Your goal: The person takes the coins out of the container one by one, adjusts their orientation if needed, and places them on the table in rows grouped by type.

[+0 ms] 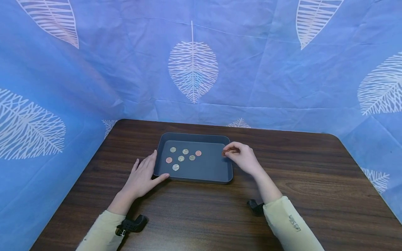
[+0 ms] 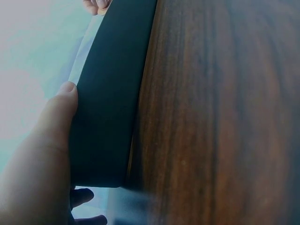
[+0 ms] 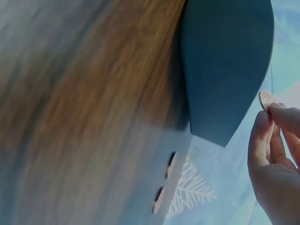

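Note:
A dark grey rectangular tray (image 1: 204, 170) rests on the table. Several silver-coloured and copper-coloured coins, among them a silver one (image 1: 176, 167) and a copper one (image 1: 198, 153), lie flat in its left and middle part. My left hand (image 1: 142, 177) is spread at the tray's near left corner, with the thumb (image 2: 68, 89) along the front rim and straight fingers beside the left wall. Between thumb and fingertips, my right hand (image 1: 243, 158) pinches a copper-coloured coin (image 3: 266, 100), held up at the tray's right rim. In the right wrist view this coin is tilted on edge.
Two more coins, a nearer one (image 3: 158, 200) and a farther one (image 3: 171, 165), lie on the brown wooden table (image 1: 201, 216) beside the tray; the right hand hides them in the head view. A blue cloth (image 1: 238, 69) with white leaf prints hangs behind the table.

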### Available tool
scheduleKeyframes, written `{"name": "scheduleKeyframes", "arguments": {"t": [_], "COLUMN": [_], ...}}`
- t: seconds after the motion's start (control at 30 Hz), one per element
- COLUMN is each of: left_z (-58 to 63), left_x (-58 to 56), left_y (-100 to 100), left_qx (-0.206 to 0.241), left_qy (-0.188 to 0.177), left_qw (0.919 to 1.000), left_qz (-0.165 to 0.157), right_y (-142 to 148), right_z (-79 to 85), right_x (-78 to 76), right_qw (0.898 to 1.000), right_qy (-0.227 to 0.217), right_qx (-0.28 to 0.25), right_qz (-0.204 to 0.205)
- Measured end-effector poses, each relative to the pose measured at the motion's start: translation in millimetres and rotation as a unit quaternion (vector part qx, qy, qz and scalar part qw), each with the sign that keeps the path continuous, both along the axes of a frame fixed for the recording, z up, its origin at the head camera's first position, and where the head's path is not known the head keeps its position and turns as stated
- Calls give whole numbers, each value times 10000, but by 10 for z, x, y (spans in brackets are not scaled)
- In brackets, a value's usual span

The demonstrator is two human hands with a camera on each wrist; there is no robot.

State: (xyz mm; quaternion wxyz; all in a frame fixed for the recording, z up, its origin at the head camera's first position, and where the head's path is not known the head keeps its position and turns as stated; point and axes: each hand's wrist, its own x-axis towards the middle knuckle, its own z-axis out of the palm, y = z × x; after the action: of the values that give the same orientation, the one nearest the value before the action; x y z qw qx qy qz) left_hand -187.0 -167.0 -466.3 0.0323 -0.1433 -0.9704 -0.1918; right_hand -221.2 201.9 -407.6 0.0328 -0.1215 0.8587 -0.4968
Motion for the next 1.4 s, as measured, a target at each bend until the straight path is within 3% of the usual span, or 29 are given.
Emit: {"name": "scheduleKeyframes", "arguments": {"t": [0.4,0.77,1.1,1.4], "left_z": [5,14,15,11], "left_x": [-2,0,-6,-5], "left_y": [1,3,0,2], "left_qx": [29,22,52,71], "left_qy": [-50,-52,-53,-55], "left_qw": [10000,10000,10000,10000], "left_qz": [-1,0,-6,18], "right_y": [262,559,828,955], "right_z": [-8,-36,-121,-111], "right_x": [9,42,52,78], "right_qw": [9997,9964,9926,9920], "right_qy": [40,310,159,9], "right_qx": [29,538,793,842], "right_qz": [-231,-584,-909,-942]}}
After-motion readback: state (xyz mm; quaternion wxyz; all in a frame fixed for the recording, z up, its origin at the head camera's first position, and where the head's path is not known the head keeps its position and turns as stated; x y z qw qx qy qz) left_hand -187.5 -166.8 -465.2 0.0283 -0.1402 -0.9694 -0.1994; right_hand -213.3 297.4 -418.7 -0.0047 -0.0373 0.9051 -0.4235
